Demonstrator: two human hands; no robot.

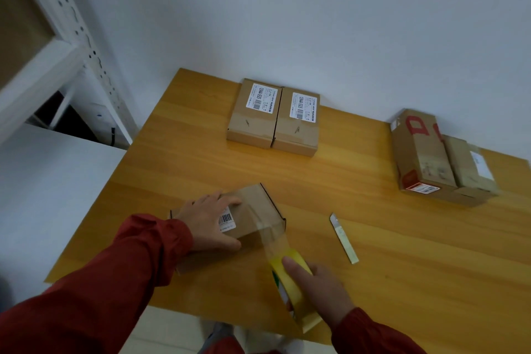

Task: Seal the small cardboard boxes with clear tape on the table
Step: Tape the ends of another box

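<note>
Pressing splayed left hand [211, 220] on matte cardboard box [258, 208] | right hand [319, 287] gripping round yellow tape roll [280, 270]

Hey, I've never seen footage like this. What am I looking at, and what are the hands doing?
No machine here: a camera worn on a person's head looks down at their bare hands. The left hand presses on a small brown cardboard box on the yellow wooden table. The right hand grips a yellow tape roll, its clear tape strip stretched onto the box. A pale utility knife lies nearby. Further back sit two labelled cardboard boxes and, at the right, two more boxes.
</note>
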